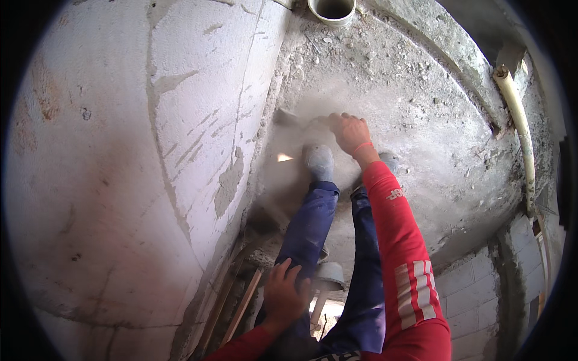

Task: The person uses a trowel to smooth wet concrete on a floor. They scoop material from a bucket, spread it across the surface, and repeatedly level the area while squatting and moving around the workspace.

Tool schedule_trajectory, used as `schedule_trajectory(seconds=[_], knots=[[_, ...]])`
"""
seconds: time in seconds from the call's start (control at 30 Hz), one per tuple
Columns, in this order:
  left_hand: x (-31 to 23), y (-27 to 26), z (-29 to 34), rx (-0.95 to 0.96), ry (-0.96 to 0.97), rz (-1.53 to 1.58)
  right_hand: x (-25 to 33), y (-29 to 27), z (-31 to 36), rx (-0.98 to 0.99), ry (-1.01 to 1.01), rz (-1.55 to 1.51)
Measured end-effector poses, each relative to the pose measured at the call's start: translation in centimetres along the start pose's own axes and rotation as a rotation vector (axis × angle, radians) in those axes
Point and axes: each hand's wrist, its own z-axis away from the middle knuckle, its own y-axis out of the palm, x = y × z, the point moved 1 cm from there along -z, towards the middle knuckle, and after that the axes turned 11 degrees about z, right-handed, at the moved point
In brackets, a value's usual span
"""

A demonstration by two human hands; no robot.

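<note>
My right hand (351, 133), with a red band at the wrist, reaches down over the dusty concrete floor (421, 144). Its fingers are closed round the handle end of a short hand tool whose flat grey head (288, 117) lies low by the foot of the wall. Dust and motion blur the tool, so I cannot make out whether it is a brush or a scraper. My left hand (286, 295) rests on my left leg near the knee, fingers spread and holding nothing. Just below the tool is my grey, dust-covered left shoe (319, 161).
A pale block wall (205, 120) with mortar smears rises on the left. An open pipe stub (332, 12) stands in the floor ahead. At right, a bent pale pipe (519, 132) rises near a raised curb (445, 48). Behind my legs are a grey bucket-like container (330, 275) and wooden strips (242, 305).
</note>
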Motion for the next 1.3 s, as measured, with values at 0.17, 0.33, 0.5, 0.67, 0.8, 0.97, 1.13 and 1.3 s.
schedule_trajectory(seconds=[0.17,0.33,0.5,0.67,0.8,0.97,1.13,1.3], knots=[[-0.1,0.1,0.0,-0.003,0.009,-0.027,-6.1,0.5,-0.3,-0.043,0.309,-0.360],[-0.6,0.1,-0.3,-0.008,0.024,-0.070,-0.7,-0.7,-0.8,-0.128,0.376,-0.507],[-0.5,-0.3,-0.8,0.007,0.068,-0.023,0.2,-0.6,-4.2,-0.171,0.491,-0.494],[-1.2,0.0,-0.4,-0.016,0.023,-0.061,-1.2,0.0,-0.3,-0.234,0.540,-0.556],[-1.5,0.1,-0.6,-0.018,0.024,-0.097,1.4,-2.0,-2.2,-0.187,0.391,-0.483],[-1.6,-0.4,-1.3,-0.001,0.079,-0.093,0.8,-2.4,-6.7,-0.235,0.522,-0.517],[-2.0,0.0,-0.9,-0.023,0.040,-0.055,0.0,-0.6,-1.7,-0.309,0.763,-0.648],[-2.1,0.2,-1.0,-0.002,0.037,-0.098,1.4,-2.1,-1.0,-0.163,0.518,-0.640]])
